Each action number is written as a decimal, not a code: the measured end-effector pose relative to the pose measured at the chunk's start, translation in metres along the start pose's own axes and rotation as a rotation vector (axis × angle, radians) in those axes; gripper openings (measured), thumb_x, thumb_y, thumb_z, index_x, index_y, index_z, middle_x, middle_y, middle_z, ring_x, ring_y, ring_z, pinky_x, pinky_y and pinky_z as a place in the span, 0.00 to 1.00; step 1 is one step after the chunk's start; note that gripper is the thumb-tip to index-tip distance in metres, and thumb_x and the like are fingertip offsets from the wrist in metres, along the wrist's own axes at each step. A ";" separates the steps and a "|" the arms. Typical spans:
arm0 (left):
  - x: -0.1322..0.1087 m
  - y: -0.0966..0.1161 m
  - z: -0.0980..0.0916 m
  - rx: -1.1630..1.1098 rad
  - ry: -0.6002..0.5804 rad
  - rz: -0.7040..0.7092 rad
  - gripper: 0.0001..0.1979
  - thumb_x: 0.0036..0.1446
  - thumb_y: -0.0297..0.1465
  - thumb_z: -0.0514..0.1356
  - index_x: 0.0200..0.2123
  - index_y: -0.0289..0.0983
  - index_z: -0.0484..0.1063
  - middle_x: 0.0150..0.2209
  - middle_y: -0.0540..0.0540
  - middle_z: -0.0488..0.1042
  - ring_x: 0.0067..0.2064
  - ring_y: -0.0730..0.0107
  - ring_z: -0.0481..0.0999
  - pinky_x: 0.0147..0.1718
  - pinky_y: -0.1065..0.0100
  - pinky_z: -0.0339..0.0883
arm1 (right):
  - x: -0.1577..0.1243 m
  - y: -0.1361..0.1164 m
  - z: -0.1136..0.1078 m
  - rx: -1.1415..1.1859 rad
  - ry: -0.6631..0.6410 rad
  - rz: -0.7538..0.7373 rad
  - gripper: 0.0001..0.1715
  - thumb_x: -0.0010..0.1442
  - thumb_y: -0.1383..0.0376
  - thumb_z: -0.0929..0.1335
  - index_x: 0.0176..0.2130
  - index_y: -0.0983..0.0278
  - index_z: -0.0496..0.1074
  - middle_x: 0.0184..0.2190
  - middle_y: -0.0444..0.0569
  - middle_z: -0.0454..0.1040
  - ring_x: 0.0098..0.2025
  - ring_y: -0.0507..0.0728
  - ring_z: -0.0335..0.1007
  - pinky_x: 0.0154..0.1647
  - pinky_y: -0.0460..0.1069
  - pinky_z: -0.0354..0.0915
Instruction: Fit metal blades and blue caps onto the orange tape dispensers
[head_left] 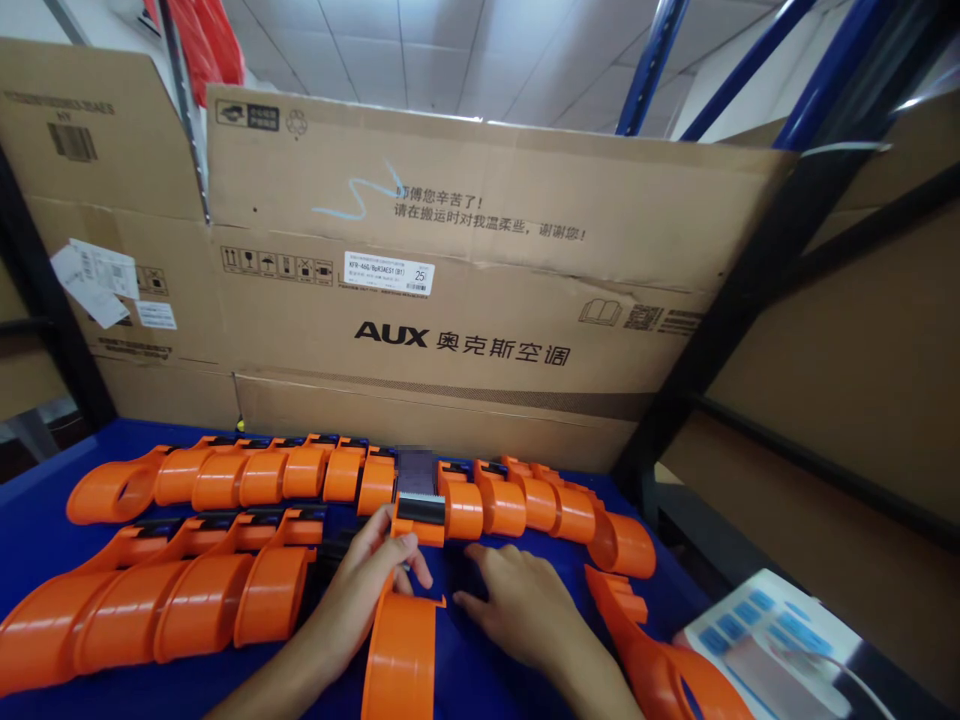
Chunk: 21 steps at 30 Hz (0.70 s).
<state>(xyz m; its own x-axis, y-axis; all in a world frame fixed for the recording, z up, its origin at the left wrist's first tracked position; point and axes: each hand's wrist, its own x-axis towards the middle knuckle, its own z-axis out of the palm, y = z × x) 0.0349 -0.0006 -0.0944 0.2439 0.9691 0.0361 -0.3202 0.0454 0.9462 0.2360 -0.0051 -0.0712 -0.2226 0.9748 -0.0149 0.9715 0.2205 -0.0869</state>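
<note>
My left hand (375,565) is closed around an orange tape dispenser (401,650) at the near middle of the blue table. Its wide curved body points towards me, while a black strip and a serrated metal blade show at its far end. Beside it on the right, my right hand (521,600) is held low over the blue surface, thumb and forefinger apart with nothing seen between them. Its other fingers are partly hidden. Just beyond my hands stands a back row of orange tape dispensers (304,470). A dark flat piece (416,470) shows behind the held dispenser's blade.
More dispensers (202,605) sit in a front row at the left. Orange pieces (675,670) lie at the near right, beside a white device with blue keys (772,640). A printed cardboard panel (465,300) rises behind the blue table (142,430), between dark rack posts (712,330).
</note>
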 end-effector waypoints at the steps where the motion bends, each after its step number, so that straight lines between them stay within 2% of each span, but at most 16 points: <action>1: 0.000 0.000 0.000 0.003 0.000 -0.001 0.12 0.61 0.40 0.60 0.41 0.37 0.69 0.26 0.50 0.77 0.21 0.78 0.68 0.23 0.76 0.60 | 0.000 -0.001 0.002 -0.002 -0.007 -0.007 0.18 0.61 0.58 0.69 0.50 0.61 0.75 0.42 0.57 0.81 0.44 0.68 0.77 0.40 0.55 0.62; 9: 0.002 -0.004 -0.003 -0.002 0.012 0.007 0.12 0.62 0.39 0.61 0.44 0.38 0.68 0.27 0.51 0.77 0.22 0.77 0.69 0.24 0.76 0.61 | 0.003 -0.004 0.004 -0.009 -0.013 -0.020 0.12 0.62 0.65 0.65 0.45 0.60 0.74 0.41 0.55 0.81 0.42 0.66 0.77 0.38 0.53 0.61; 14: 0.003 -0.006 -0.005 -0.006 0.004 0.016 0.12 0.62 0.39 0.61 0.44 0.38 0.68 0.27 0.51 0.77 0.22 0.77 0.70 0.24 0.76 0.62 | -0.001 -0.004 0.003 0.012 -0.005 -0.057 0.21 0.61 0.62 0.66 0.54 0.58 0.70 0.46 0.55 0.80 0.47 0.66 0.76 0.42 0.54 0.61; 17: 0.003 -0.005 -0.004 -0.006 -0.004 0.022 0.12 0.61 0.39 0.62 0.43 0.38 0.69 0.27 0.50 0.77 0.23 0.76 0.70 0.25 0.76 0.62 | -0.001 -0.008 0.002 0.019 -0.023 -0.070 0.25 0.60 0.61 0.67 0.57 0.58 0.69 0.45 0.55 0.80 0.47 0.68 0.76 0.42 0.55 0.62; 21: 0.001 -0.001 -0.001 -0.007 0.002 0.026 0.13 0.61 0.40 0.61 0.44 0.38 0.70 0.27 0.51 0.77 0.22 0.76 0.70 0.24 0.75 0.63 | 0.000 -0.014 0.001 0.018 -0.025 -0.069 0.17 0.61 0.61 0.67 0.50 0.59 0.73 0.42 0.56 0.80 0.45 0.68 0.76 0.41 0.54 0.62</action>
<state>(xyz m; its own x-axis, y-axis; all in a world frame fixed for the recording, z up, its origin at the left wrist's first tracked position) 0.0342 0.0001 -0.0958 0.2339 0.9704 0.0601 -0.3326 0.0218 0.9428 0.2225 -0.0087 -0.0710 -0.2916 0.9560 -0.0332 0.9521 0.2867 -0.1061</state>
